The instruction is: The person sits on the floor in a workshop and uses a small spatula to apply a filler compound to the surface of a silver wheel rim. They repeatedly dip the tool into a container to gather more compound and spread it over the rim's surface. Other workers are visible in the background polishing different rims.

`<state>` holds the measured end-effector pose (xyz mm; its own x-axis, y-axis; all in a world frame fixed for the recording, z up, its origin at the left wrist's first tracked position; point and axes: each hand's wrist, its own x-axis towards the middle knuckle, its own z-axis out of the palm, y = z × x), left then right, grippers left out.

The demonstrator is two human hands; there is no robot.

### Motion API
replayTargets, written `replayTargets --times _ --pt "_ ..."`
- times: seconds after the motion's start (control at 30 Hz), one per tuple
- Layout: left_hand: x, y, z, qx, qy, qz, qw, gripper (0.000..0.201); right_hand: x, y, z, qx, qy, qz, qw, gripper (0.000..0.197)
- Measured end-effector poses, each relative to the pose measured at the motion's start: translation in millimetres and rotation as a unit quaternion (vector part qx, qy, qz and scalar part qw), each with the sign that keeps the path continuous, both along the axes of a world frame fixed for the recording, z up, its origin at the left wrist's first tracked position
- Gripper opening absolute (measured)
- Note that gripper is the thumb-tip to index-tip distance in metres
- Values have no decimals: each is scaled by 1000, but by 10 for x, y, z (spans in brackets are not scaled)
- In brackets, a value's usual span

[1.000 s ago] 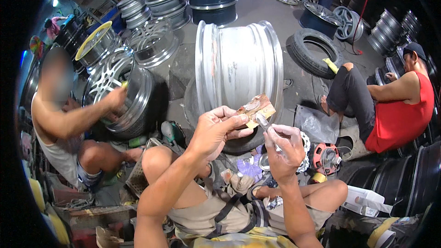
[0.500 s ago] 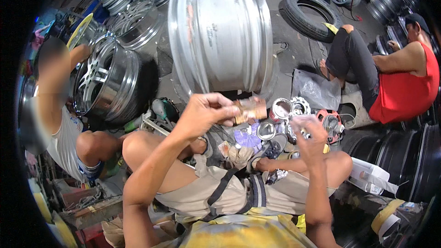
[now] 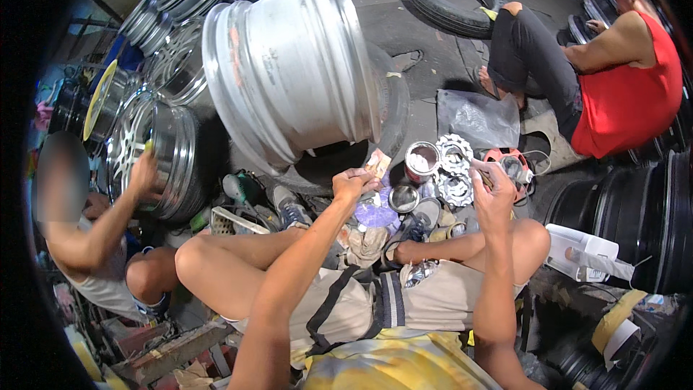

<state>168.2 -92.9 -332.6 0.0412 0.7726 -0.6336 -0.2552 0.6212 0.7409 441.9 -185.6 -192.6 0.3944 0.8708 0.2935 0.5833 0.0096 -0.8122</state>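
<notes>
My left hand pinches a small worn orange-brown sheet, perhaps sandpaper, above the items between my feet. Raised over my right shin, my right hand has its fingers closed round something thin and brownish, mostly hidden by them. Between the hands stand an open can with a reddish side and a smaller round tin. A purple disc lies below the sheet, beside a crumpled beige cloth. A large silver wheel rim rests on a tire in front of me.
At left, a person reaches to a polished spoked rim. A person in a red top sits at right. Two scalloped silver rings, a red power tool, a plastic bag and a loose tire lie about.
The view has turned, so the big rim appears farther left. My left hand is lower, with the sheet tilted upward. The left person's arm has come down across the spoked rim.
</notes>
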Motion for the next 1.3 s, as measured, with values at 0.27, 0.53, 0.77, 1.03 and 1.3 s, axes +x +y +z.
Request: replayTargets --times 0.27,0.53,0.77,1.03,1.3 --pt "473 203 -355 -7 -35 134 990 16 -52 30 50 -12 -7 5 1000 12" --pt "340 194 -134 -7 84 131 988 21 -140 61 16 -22 -4 17 1000 12" --pt "28 266 -284 85 166 91 978 22 -192 55 4 -30 -47 48 997 13" --pt "-238 380 -343 34 219 -15 975 26 -212 37 -61 -32 -61 70 995 14" --pt "-268 342 -346 74 214 -30 974 25 -261 40 -101 -44 -56 88 994 14"
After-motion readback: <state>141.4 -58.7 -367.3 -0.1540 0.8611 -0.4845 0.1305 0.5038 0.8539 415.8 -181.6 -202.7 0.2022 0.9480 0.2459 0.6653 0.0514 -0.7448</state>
